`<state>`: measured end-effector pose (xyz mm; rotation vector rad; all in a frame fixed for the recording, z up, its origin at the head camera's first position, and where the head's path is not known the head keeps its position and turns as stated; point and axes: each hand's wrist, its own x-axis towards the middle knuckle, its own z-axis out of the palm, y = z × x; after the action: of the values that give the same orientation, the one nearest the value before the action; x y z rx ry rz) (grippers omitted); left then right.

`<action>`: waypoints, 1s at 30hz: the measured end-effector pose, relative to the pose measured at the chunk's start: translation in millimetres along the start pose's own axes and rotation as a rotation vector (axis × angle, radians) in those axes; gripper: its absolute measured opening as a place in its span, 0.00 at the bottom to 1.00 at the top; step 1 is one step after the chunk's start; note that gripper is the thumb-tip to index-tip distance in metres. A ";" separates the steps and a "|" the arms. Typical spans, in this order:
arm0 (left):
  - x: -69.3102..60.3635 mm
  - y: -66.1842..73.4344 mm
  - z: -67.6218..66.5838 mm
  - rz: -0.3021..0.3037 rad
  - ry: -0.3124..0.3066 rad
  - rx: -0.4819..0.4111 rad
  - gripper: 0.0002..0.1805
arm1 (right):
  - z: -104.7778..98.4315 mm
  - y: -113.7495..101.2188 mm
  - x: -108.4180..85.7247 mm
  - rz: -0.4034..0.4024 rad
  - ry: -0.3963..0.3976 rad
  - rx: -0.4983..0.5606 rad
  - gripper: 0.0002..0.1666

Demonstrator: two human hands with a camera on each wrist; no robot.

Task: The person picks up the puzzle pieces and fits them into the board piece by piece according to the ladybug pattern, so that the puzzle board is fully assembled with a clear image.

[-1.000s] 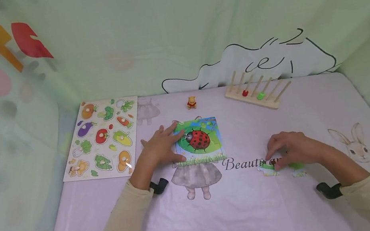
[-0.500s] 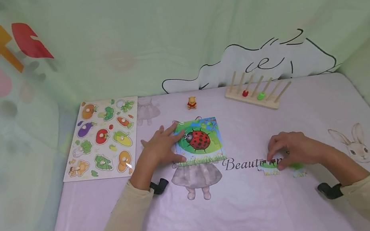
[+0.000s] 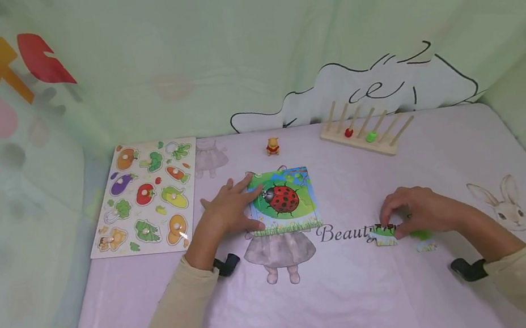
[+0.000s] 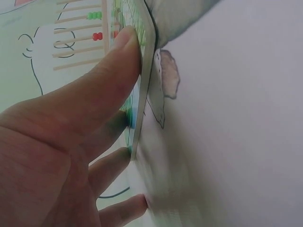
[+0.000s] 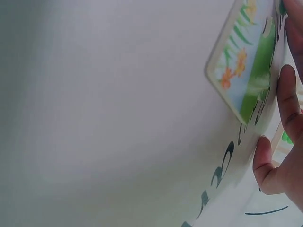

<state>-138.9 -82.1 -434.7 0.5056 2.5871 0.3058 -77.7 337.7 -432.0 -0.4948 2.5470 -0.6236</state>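
The left hand (image 3: 229, 208) rests with spread fingers along the left side of a square ladybug puzzle (image 3: 283, 201) on the table. In the left wrist view, its thumb (image 4: 116, 66) lies on the puzzle's face near the edge. To the right, the right hand (image 3: 420, 211) pinches a green puzzle piece (image 3: 384, 235) between thumb and fingers. Under that palm lies a second puzzle piece (image 3: 425, 244), partly covered. In the right wrist view, this corner piece (image 5: 244, 71) shows orange flowers and grass; the pinched one is mostly out of that view.
A vegetable peg puzzle board (image 3: 144, 197) lies at the left. Behind the ladybug puzzle sits a small bear figure (image 3: 272, 146). A wooden peg rack (image 3: 359, 140) with red and green beads stands at the back right. Printed curtains (image 3: 174, 57) enclose the table.
The pinched puzzle piece has tilted up and shifted slightly to the right in the right hand's fingers. The left hand and the ladybug puzzle have stayed in place.
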 end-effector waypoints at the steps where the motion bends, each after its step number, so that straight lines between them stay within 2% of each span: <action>1: 0.1 -0.1 0.0 0.000 0.000 0.000 0.53 | -0.4 -0.6 0.1 0.012 -0.003 0.005 0.18; 7: 0.3 -1.3 -0.3 0.007 0.003 0.008 0.53 | -1.2 0.6 1.9 0.047 -0.018 0.037 0.15; 19: -1.5 -1.5 -1.0 0.014 0.005 0.012 0.53 | -7.2 5.4 11.0 -0.006 -0.063 0.115 0.12; 26: -2.0 -0.3 -1.2 0.013 -0.001 0.007 0.52 | -15.7 5.2 16.6 0.022 -0.099 0.170 0.09; 30: -1.4 -0.4 -0.9 0.011 -0.008 0.010 0.53 | -19.6 1.9 21.3 0.006 -0.100 0.203 0.07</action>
<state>-138.4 -83.2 -433.5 0.5235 2.5802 0.2944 -105.9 336.6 -425.1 -0.4355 2.3592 -0.8241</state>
